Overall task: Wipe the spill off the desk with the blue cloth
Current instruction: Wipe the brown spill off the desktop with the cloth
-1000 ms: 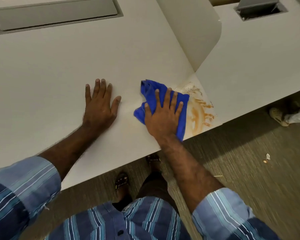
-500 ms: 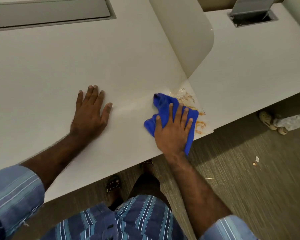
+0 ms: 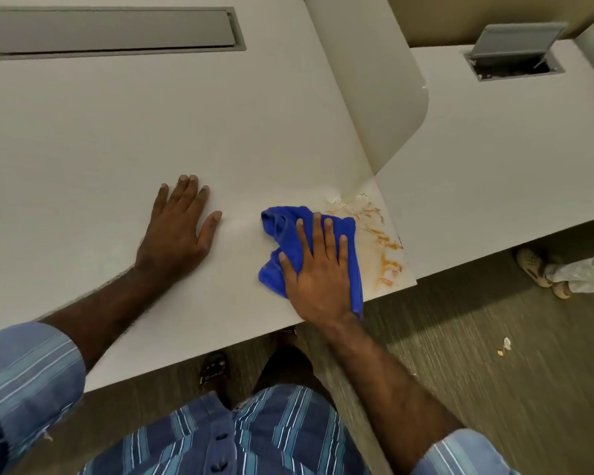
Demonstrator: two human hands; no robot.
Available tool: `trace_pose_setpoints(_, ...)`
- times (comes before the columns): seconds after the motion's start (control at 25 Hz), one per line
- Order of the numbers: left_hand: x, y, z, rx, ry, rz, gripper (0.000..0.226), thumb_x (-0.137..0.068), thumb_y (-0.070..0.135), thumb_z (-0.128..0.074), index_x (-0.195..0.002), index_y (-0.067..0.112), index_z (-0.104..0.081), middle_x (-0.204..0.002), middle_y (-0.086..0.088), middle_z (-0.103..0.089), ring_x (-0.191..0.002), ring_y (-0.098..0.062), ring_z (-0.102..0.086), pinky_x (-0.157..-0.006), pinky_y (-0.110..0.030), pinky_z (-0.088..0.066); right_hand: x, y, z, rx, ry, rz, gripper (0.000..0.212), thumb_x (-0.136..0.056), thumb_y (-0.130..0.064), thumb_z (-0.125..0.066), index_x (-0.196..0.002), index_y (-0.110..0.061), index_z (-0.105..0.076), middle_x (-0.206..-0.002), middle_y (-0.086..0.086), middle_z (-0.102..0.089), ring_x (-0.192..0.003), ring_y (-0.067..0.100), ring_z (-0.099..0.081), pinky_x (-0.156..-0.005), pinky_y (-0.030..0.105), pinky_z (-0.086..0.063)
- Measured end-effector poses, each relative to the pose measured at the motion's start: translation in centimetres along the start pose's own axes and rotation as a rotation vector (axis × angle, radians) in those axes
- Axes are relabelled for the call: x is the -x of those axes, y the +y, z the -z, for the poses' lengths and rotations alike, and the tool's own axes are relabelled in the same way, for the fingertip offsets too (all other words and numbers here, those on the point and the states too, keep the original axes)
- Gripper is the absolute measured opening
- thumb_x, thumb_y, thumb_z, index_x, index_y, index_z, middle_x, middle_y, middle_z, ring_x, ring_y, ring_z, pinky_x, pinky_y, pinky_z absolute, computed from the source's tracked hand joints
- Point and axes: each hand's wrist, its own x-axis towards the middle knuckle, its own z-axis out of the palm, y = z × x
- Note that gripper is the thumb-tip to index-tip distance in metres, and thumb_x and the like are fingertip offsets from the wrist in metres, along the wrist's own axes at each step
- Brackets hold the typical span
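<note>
A crumpled blue cloth (image 3: pixel 282 231) lies on the white desk (image 3: pixel 117 138) near its front right corner. My right hand (image 3: pixel 318 272) presses flat on the cloth, fingers spread over it. Orange-brown spill streaks (image 3: pixel 383 243) smear the desk corner just right of the cloth, up to the desk's edge. My left hand (image 3: pixel 177 234) rests flat on the bare desk to the left, palm down, holding nothing.
An upright rounded divider panel (image 3: pixel 374 80) rises behind the spill between this desk and the neighbouring desk (image 3: pixel 494 149). A closed grey cable hatch (image 3: pixel 110 32) sits far left, an open hatch (image 3: pixel 515 60) far right. Another person's feet (image 3: pixel 542 272) stand on the carpet.
My right hand has slid the cloth back to the left, uncovering more of the orange streaks at the corner. The left hand stays flat on the desk.
</note>
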Motion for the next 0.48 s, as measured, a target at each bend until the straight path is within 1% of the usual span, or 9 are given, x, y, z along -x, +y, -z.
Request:
trace_pose_setpoints(0.12, 0.0, -0.1, -0.2, -0.001, 0.022, 0.002, 0.066, -0.108, 0.048, -0.034, -0.159, 0.006, -0.04, -0.17, -0.015, -0.033, -0.162, -0.027, -0.022, -0.133, -0.049, -0.01, -9.1, 1.1, 1.4, -0.006, 0.016, 0.05, 0.076, -0.112, -0.06, -0.027, -0.174, -0.02, -0.008, -0.183, 0.011, -0.006, -0.17, 0.03, -0.002, -0.136, 0.055, -0.003)
trace_pose_setpoints(0.2, 0.0, -0.1, -0.3, -0.01, 0.039, -0.007, 0.065, -0.109, 0.047, -0.035, -0.158, 0.006, -0.041, -0.169, -0.015, -0.034, -0.162, -0.027, -0.023, -0.133, -0.048, -0.011, -15.1, 1.9, 2.6, -0.014, -0.012, 0.04, 0.076, -0.113, -0.058, -0.028, -0.174, -0.02, -0.005, -0.183, 0.011, -0.003, -0.17, 0.031, -0.001, -0.136, 0.056, 0.0)
trace_pose_setpoints(0.28, -0.2, -0.1, -0.4, -0.018, 0.05, -0.008, 0.063, -0.109, 0.046, -0.035, -0.158, 0.006, -0.042, -0.169, -0.015, -0.035, -0.161, -0.027, -0.024, -0.133, -0.049, -0.012, -18.0, 1.9, 3.1, -0.032, -0.057, 0.006, 0.077, -0.113, -0.059, -0.028, -0.174, -0.02, -0.003, -0.183, 0.011, 0.0, -0.169, 0.032, 0.002, -0.136, 0.056, 0.002)
trace_pose_setpoints(0.36, 0.0, -0.3, -0.4, -0.016, 0.057, -0.004, 0.062, -0.11, 0.045, -0.036, -0.157, 0.006, -0.043, -0.168, -0.015, -0.037, -0.161, -0.027, -0.026, -0.133, -0.049, -0.013, -16.8, 1.4, 2.7, -0.013, -0.037, -0.033, 0.078, -0.112, -0.061, -0.026, -0.174, -0.02, -0.004, -0.183, 0.011, -0.001, -0.169, 0.032, 0.001, -0.136, 0.056, 0.001)
trace_pose_setpoints(0.48, 0.0, -0.3, -0.6, -0.019, 0.073, -0.012, 0.062, -0.109, 0.045, -0.037, -0.157, 0.006, -0.044, -0.168, -0.015, -0.038, -0.16, -0.027, -0.028, -0.132, -0.05, -0.016, -9.3, 0.3, 1.3, -0.029, 0.071, -0.151, 0.078, -0.111, -0.064, -0.022, -0.174, -0.018, -0.01, -0.182, 0.013, -0.008, -0.169, 0.033, -0.004, -0.136, 0.056, -0.005)
